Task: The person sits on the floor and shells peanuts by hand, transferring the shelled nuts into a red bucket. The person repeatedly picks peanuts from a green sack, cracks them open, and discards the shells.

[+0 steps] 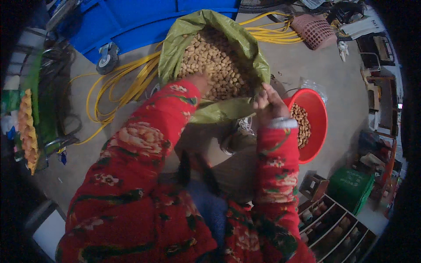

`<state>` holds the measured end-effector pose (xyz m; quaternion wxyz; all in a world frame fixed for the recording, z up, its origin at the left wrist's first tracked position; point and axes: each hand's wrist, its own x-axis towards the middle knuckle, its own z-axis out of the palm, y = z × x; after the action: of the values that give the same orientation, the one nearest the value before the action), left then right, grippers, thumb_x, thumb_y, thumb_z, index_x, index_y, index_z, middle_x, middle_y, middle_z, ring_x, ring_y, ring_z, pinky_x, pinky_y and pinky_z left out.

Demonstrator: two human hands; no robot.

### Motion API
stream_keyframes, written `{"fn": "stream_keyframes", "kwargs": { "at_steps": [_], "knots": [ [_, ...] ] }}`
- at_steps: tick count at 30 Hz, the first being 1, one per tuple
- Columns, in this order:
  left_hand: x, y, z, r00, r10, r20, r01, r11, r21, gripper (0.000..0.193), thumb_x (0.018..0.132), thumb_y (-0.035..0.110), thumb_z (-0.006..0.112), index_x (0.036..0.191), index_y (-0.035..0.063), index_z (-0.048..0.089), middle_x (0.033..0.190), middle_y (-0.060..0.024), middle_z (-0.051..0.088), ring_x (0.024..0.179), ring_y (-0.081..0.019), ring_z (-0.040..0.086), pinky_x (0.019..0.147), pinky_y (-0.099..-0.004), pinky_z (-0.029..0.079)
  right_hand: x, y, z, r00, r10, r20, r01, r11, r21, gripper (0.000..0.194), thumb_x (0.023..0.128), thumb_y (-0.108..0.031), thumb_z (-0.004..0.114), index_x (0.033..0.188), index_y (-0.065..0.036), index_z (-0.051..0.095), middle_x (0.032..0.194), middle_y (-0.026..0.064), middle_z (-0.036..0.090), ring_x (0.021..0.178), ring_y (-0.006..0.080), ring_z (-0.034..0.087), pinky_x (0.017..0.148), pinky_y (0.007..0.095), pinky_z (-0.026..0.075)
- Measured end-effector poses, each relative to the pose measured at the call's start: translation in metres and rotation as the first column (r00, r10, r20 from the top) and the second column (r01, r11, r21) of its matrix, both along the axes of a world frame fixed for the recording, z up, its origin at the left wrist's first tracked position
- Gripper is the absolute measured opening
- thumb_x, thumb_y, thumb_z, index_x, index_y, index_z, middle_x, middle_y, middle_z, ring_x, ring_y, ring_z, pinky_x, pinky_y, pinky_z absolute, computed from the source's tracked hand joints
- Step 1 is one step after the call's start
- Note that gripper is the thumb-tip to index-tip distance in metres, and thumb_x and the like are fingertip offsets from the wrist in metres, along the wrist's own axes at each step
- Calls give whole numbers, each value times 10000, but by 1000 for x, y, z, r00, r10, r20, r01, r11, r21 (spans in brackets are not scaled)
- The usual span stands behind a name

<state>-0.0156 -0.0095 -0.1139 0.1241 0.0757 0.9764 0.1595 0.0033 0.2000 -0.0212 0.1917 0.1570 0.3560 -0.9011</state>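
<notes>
A green woven sack (222, 110) stands wide at its mouth before me, holding many peanuts in their shells (217, 62). My left hand (200, 81) reaches into the sack's left side, at the surface of the peanuts; it is blurred and its fingers are hard to make out. At the sack's right rim is my right hand (270, 102), its fingertips against the green edge; whether it pinches the fabric cannot be told. Just right of that hand, a red plastic basin (317, 131) holds more peanuts, partly hidden by my sleeve.
Yellow hose or cable (93, 105) lies coiled on the floor at the left. Behind the sack stands a blue panelled structure (144, 23) with a caster wheel (108, 59). A pink perforated basket (314, 31) lies at the upper right; a green box (350, 187) and a rack (338, 227) are lower right.
</notes>
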Motion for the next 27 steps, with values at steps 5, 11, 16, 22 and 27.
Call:
{"fn": "stream_keyframes", "kwargs": {
  "at_steps": [5,11,16,22,27],
  "knots": [
    [1,9,-11,996,60,68,-69,987,147,278,664,179,473,852,-13,399,721,-160,518,718,-311,504,599,-380,408,43,12,18,987,156,-31,-159,975,-156,177,726,-112,432,882,-30,455,603,40,458,406,128,404,383,252,354],
    [-36,-33,13,727,121,676,-686,166,708,183,642,177,488,772,50,480,551,-49,464,454,-164,461,442,-269,392,23,-4,-1,985,136,109,-172,857,486,125,696,-87,444,806,-59,497,556,19,453,393,86,375,356,202,292],
    [-51,-27,18,713,193,674,-649,-184,738,145,677,149,500,787,55,486,528,-11,427,389,-105,400,394,-205,340,3,-38,-11,973,230,-9,-156,690,707,118,671,-104,493,785,-76,505,572,-6,469,400,65,377,352,183,278],
    [-48,9,-9,949,260,-178,-192,924,330,158,691,198,505,802,89,477,653,-129,513,663,-320,498,551,-394,392,10,-62,-23,876,474,84,-411,647,643,111,659,-92,508,762,-51,518,673,27,521,569,103,455,525,221,356],
    [-45,5,-24,977,152,-151,-133,983,129,201,689,200,504,851,83,481,703,-139,520,704,-284,505,567,-368,402,6,-55,-33,887,453,85,-358,561,747,94,641,-69,526,731,-42,526,638,45,534,620,126,487,611,243,387]
  ]
}}
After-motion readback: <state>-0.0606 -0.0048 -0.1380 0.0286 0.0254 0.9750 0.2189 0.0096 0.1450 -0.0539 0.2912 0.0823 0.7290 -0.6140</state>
